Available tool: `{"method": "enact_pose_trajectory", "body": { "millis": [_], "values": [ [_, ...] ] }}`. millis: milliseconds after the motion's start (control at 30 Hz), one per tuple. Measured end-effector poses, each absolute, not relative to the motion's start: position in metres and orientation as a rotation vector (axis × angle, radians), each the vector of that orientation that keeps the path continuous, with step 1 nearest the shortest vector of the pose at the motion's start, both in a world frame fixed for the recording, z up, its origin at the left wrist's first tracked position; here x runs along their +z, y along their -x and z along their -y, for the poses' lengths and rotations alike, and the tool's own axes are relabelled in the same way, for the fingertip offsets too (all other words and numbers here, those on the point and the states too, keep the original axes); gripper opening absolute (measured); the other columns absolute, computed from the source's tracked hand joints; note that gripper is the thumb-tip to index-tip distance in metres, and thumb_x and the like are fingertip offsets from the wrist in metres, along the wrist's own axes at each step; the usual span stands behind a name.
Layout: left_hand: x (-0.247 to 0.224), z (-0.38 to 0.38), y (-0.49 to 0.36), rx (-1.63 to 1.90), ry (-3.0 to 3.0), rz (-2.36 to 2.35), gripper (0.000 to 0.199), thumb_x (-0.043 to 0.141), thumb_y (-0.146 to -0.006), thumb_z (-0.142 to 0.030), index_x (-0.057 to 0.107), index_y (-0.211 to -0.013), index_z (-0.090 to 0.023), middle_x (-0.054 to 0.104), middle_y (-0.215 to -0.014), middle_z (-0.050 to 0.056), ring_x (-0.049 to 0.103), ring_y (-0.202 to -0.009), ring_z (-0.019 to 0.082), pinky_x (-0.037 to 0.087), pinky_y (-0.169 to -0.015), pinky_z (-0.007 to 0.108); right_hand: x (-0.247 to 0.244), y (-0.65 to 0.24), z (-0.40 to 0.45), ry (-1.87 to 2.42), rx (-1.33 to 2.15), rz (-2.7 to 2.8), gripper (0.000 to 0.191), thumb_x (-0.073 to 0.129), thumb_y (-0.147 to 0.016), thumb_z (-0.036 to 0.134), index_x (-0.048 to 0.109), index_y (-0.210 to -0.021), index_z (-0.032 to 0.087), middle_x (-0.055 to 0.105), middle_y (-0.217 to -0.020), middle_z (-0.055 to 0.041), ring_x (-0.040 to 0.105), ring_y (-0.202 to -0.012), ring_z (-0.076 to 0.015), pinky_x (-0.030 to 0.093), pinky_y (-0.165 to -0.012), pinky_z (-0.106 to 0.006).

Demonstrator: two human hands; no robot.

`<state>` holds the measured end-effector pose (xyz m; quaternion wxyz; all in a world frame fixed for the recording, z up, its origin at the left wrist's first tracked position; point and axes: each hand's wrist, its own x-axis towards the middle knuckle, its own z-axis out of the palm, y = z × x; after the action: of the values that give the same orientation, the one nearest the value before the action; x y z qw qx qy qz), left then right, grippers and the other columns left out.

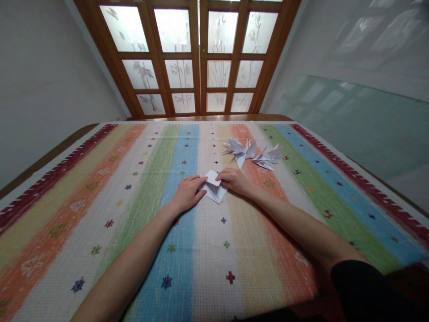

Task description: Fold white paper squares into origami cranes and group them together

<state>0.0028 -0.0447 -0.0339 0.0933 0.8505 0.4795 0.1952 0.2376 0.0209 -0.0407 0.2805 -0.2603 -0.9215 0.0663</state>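
Observation:
A partly folded sheet of white origami paper (213, 180) lies on the striped tablecloth in front of me, with a flap raised at its far side and creases fanning to a near point. My left hand (188, 192) grips its left edge between thumb and fingers. On the opposite edge, my right hand (235, 180) pinches the paper, fingers bent over it. Just beyond my right hand sit several folded white paper cranes (241, 151), bunched together, with another crane (268, 156) at their right.
A colourful striped tablecloth (134, 214) covers the table. Wooden doors (199, 67) with frosted panes stand behind the far edge. A glass panel (351, 120) leans along the right wall.

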Motion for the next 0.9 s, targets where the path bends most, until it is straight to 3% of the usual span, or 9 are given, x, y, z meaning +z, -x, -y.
{"method": "enact_pose_trajectory", "body": {
  "millis": [133,267,633,800,900],
  "values": [
    [-0.033,0.046,-0.003,0.554,-2.538,-1.43,0.041,0.056,-0.089,-0.027,0.056,-0.129,-0.018,0.064,-0.129,0.009,0.054,-0.124,0.026,0.041,-0.103,0.046,-0.046,-0.235,-0.02,0.683,-0.041,2.495,0.015,0.058,-0.087,0.013,0.071,-0.087,0.017,0.072,-0.08,-0.0075,0.064,-0.074,-0.018,0.047,-0.066,-0.028],
    [-0.035,0.046,-0.003,0.52,-2.579,-1.424,0.035,0.052,-0.092,-0.029,0.061,-0.125,-0.021,0.064,-0.13,0.008,0.053,-0.125,0.027,0.04,-0.103,0.047,-0.042,-0.24,-0.015,0.558,-0.146,2.615,0.018,0.053,-0.092,0.014,0.07,-0.091,0.017,0.073,-0.088,-0.0096,0.065,-0.076,-0.0181,0.047,-0.07,-0.029],
    [-0.035,0.05,-0.004,0.484,-2.679,-1.401,0.032,0.048,-0.094,-0.03,0.065,-0.121,-0.025,0.062,-0.133,0.008,0.052,-0.127,0.028,0.042,-0.102,0.049,-0.031,-0.252,0.023,0.514,-0.031,2.849,0.032,0.052,-0.092,0.016,0.064,-0.121,0.026,0.067,-0.123,-0.0095,0.062,-0.115,-0.0224,0.049,-0.094,-0.038],
    [-0.034,0.051,-0.005,0.482,-2.668,-1.417,0.031,0.049,-0.094,-0.03,0.065,-0.12,-0.025,0.062,-0.132,0.008,0.053,-0.126,0.029,0.042,-0.102,0.049,-0.029,-0.257,0.057,0.457,-0.006,2.847,0.035,0.047,-0.093,0.015,0.061,-0.125,0.016,0.065,-0.125,-0.0161,0.061,-0.116,-0.0262,0.049,-0.096,-0.043],
    [-0.036,0.051,-0.005,0.495,-2.679,-1.419,0.032,0.049,-0.094,-0.03,0.064,-0.121,-0.023,0.062,-0.132,0.009,0.053,-0.125,0.028,0.042,-0.102,0.048,-0.027,-0.258,0.07,0.471,0.112,2.803,0.034,0.047,-0.092,0.015,0.064,-0.121,0.016,0.067,-0.123,-0.0152,0.062,-0.114,-0.0264,0.048,-0.096,-0.044]
  ]
}}
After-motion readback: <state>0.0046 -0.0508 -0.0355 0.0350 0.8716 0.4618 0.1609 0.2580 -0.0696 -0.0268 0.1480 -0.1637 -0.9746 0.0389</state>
